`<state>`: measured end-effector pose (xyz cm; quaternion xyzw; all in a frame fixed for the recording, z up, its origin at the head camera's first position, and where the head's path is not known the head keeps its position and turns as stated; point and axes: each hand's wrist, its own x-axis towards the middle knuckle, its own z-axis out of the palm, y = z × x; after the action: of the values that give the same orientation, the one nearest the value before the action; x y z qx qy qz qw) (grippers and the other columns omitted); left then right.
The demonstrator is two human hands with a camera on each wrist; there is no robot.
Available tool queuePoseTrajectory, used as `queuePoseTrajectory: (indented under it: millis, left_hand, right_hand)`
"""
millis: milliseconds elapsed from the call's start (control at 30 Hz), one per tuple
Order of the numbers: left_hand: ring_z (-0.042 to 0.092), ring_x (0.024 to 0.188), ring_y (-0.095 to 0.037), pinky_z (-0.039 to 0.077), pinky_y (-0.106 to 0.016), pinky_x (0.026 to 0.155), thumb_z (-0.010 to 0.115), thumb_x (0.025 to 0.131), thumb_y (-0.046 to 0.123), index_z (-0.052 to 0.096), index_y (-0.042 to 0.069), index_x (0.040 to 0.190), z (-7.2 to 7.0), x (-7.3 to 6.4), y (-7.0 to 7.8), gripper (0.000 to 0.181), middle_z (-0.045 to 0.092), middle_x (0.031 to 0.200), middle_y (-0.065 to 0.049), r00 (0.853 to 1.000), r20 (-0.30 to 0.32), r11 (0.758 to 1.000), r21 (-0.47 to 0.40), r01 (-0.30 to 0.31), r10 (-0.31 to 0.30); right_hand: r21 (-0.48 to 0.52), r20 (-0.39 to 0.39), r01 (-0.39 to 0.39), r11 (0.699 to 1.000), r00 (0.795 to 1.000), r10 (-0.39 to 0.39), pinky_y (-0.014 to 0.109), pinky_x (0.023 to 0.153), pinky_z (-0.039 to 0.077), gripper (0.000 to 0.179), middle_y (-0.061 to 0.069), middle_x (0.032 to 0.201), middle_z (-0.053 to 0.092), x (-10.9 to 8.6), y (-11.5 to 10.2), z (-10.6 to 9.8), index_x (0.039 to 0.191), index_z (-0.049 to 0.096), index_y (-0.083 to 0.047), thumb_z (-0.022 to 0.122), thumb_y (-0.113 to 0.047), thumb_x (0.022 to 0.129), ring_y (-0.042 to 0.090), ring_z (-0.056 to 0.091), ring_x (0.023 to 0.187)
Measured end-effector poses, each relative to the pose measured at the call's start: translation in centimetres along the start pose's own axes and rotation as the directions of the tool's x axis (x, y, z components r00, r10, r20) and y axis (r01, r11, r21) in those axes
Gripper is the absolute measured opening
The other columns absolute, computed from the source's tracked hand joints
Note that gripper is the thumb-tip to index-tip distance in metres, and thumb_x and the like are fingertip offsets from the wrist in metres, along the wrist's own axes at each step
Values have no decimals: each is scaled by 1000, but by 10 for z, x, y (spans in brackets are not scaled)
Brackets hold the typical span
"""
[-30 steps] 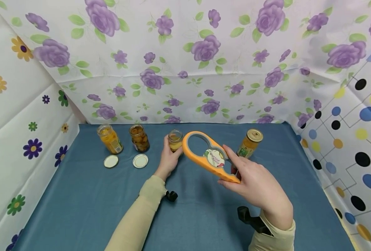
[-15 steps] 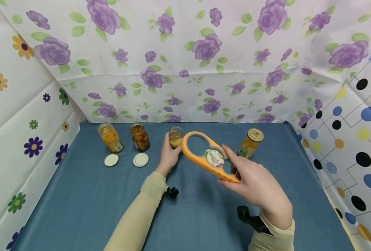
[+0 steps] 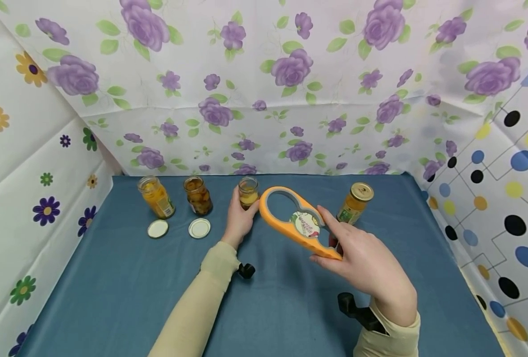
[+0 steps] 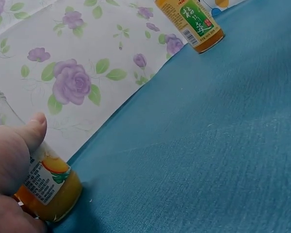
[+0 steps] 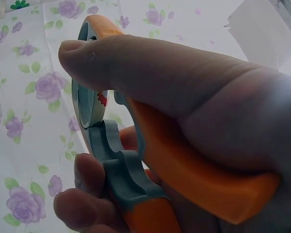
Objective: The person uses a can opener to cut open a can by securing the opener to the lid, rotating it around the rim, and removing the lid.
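My left hand point(image 3: 238, 220) grips an open glass jar point(image 3: 248, 197) near the back edge of the table. Yellow contents show inside the jar, and a fruit label faces the left wrist camera. In the middle, above the cloth, my right hand point(image 3: 371, 258) holds an orange jar opener point(image 3: 286, 229) by its handles. A round lid point(image 3: 307, 224) with a printed top sits between the opener's grey inner grips. Seen from the right wrist, my thumb lies along one orange handle point(image 5: 189, 160) and the fingers wrap the other side.
A jar of yellow fruit point(image 3: 158, 200) and a jar of dark brown pieces point(image 3: 198, 198) stand uncovered at the back left. Two lids, one point(image 3: 158, 229) left of the other point(image 3: 199, 228), lie before them. A lidded jar point(image 3: 355, 204) stands at the back right. Patterned cloth walls enclose the table.
My left hand has slid the open jar slightly toward the back wall. The right hand keeps the jar opener and lid in nearly the same place.
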<state>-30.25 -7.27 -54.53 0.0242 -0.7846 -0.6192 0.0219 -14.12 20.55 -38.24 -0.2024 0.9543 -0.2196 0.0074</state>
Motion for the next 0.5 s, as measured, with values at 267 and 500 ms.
queuePoseTrajectory:
  millis: [267, 500]
  left_hand:
    - [37, 154, -33, 33, -54, 123, 81, 100, 32, 15, 27, 172, -5, -5, 2, 98, 34, 170, -12, 999, -25, 1000, 2, 31, -31]
    - [17, 162, -34, 25, -61, 126, 85, 93, 46, 4, 30, 173, -12, -23, 14, 115, 18, 176, -11, 996, -68, 998, -42, 54, -57]
  right_hand:
    - [2, 0, 11, 1000, 1000, -11, 29, 61, 45, 95, -11, 90, 57, 1, -1, 0, 171, 31, -24, 80, -54, 95, 4, 50, 67]
    - [1, 9, 4, 1000, 1000, -4, 29, 61, 45, 95, -11, 91, 57, 1, -2, 0, 171, 31, -23, 80, -54, 95, 5, 50, 67]
